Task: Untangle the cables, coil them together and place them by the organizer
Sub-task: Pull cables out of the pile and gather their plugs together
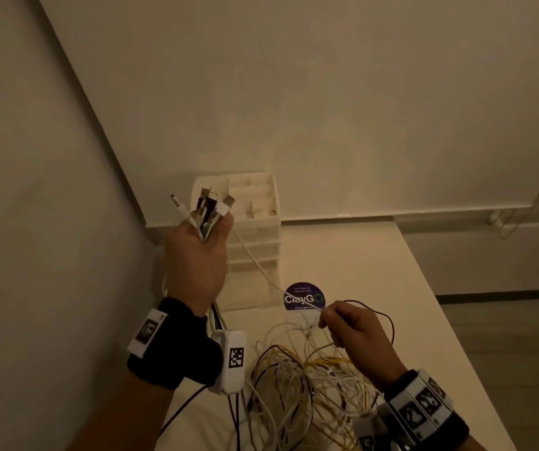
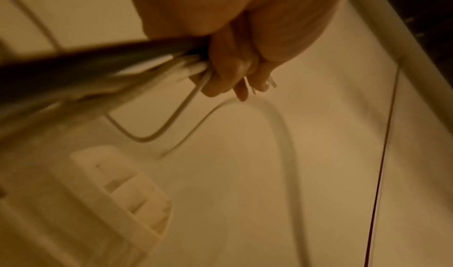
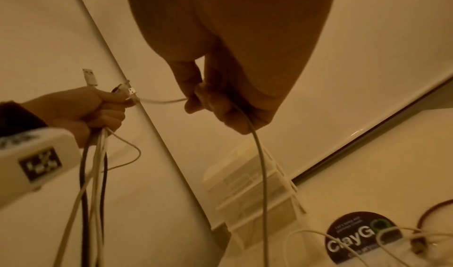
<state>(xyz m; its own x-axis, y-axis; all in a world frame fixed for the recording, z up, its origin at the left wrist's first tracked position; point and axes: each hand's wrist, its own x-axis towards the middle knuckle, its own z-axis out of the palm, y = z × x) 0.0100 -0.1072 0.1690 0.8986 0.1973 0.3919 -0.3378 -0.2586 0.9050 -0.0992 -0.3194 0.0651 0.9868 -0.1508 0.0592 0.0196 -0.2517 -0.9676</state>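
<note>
A white table (image 1: 375, 265) fills the corner of a pale-walled room, and on it, close to the wall, stands a white plastic organizer (image 1: 255, 229) with open compartments on top and shallow drawers below. Just in front of the organizer a round dark sticker (image 1: 304, 296) lies flat on the tabletop; it reads "ClayG" in large white letters followed by a green ring, with smaller lines above and below too fine to read. Nearer the person, a loose tangle of cables (image 1: 307, 382) sprawls over the table, white, yellow and black strands looped through one another, with a thin black loop arching up behind the right hand. The left hand (image 1: 196, 262) is raised in front of the organizer, partly covering it in the head view, and is clenched around a bundle of cable ends (image 1: 208, 208): USB plugs and a slim round jack stick up above the fist, while white and black cords hang below it toward the tangle. From that bundle a single white cable (image 1: 258, 268) runs taut and slanting down to the right hand (image 1: 356, 327), which pinches it between thumb and fingers above the pile; the cable then drops from that hand to the table. Both wrists carry black bands with white camera housings bearing square black-and-white markers.
</note>
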